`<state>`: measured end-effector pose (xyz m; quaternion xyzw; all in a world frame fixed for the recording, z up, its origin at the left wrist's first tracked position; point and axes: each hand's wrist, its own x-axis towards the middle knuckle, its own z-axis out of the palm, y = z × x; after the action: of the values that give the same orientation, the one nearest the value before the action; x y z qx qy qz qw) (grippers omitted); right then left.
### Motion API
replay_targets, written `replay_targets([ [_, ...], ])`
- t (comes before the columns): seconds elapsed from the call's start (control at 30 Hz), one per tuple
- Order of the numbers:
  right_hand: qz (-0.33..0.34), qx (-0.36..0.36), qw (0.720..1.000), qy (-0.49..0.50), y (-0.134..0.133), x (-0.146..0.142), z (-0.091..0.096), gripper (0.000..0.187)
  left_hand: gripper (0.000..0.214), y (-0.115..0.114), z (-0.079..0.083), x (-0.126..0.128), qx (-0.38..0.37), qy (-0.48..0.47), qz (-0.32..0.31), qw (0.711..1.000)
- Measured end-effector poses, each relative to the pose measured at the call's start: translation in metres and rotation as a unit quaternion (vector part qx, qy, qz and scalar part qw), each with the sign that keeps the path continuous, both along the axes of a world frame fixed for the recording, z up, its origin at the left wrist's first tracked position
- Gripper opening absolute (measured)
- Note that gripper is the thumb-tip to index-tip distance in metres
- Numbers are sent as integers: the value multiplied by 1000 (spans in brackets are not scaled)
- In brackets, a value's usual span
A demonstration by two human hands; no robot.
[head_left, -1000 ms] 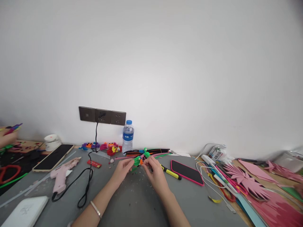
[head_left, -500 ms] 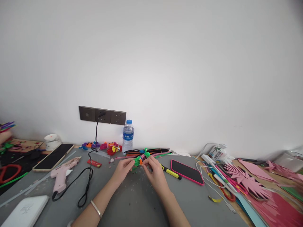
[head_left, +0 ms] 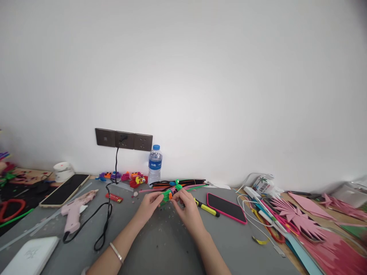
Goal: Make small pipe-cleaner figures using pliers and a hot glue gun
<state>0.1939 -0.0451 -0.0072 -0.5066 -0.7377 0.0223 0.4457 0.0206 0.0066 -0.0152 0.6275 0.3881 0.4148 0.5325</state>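
Note:
Between my two hands is a small green pipe-cleaner figure [head_left: 166, 196] with an orange piece on it and a round green end sticking up on the right. My left hand [head_left: 148, 206] pinches its left side. On the other side, the fingers of my right hand [head_left: 185, 203] are closed at the orange part and hide some of it. Just behind the figure lies a bundle of loose pipe cleaners [head_left: 192, 183], mostly black, with pink, orange and green ones. A yellow and black pen-like tool [head_left: 208, 209] lies beside my right hand.
A pink glue gun [head_left: 73, 214] with a black cord sits at left, near a phone [head_left: 65, 190] and a white power bank [head_left: 32, 256]. A water bottle [head_left: 155, 168] stands by the wall. Rightward are a pink-cased phone [head_left: 226, 208], white cables and pink paper [head_left: 304, 219].
My hands and the green figure stay almost where they were. At the far left edge, another person's hand with coloured pipe cleaners has shifted further out of view.

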Motion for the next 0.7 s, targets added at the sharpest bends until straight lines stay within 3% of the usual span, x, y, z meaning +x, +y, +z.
replay_targets([
  [0.27,-36,-44,996,71,0,2,-2,19,51,0,1,-1,-9,4,4,1000],
  [0.57,-43,-21,987,156,3,-7,-5,17,52,1,-2,0,-54,-23,26,998],
  [0.7,-56,4,987,149,1,-14,-5,12,55,1,-5,0,-78,-52,27,995],
])
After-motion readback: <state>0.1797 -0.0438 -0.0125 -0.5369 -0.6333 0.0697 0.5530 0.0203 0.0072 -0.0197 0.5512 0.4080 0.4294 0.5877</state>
